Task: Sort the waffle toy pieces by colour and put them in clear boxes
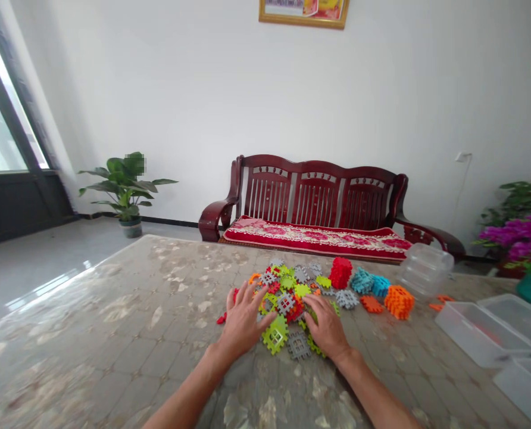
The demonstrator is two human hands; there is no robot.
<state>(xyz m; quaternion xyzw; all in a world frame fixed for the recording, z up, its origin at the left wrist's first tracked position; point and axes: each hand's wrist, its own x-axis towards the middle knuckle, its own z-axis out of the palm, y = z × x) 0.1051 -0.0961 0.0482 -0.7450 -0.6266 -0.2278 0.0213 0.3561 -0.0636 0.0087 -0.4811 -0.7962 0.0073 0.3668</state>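
Observation:
Green, grey, red and orange toothed plastic pieces lie in a mixed pile, with a grey piece point(298, 345) and a green piece point(275, 335) at its near edge. Over the pile's left side is my left hand point(244, 319), its fingers spread and nothing held. My right hand point(325, 325) rests at the right side of the pile, fingers apart and bent over the pieces. To the right stand a red stack point(340, 273), a teal stack point(362, 280), a blue stack point(380, 285) and an orange stack point(399, 302). One flat orange piece point(371, 304) lies nearby.
Clear plastic boxes stand on the patterned table point(127, 333) at the right, one upright point(484, 333) and others stacked point(425, 271) farther back. Beyond the table is a red wooden bench point(316, 205). Plants stand left point(127, 185) and right point(522, 238).

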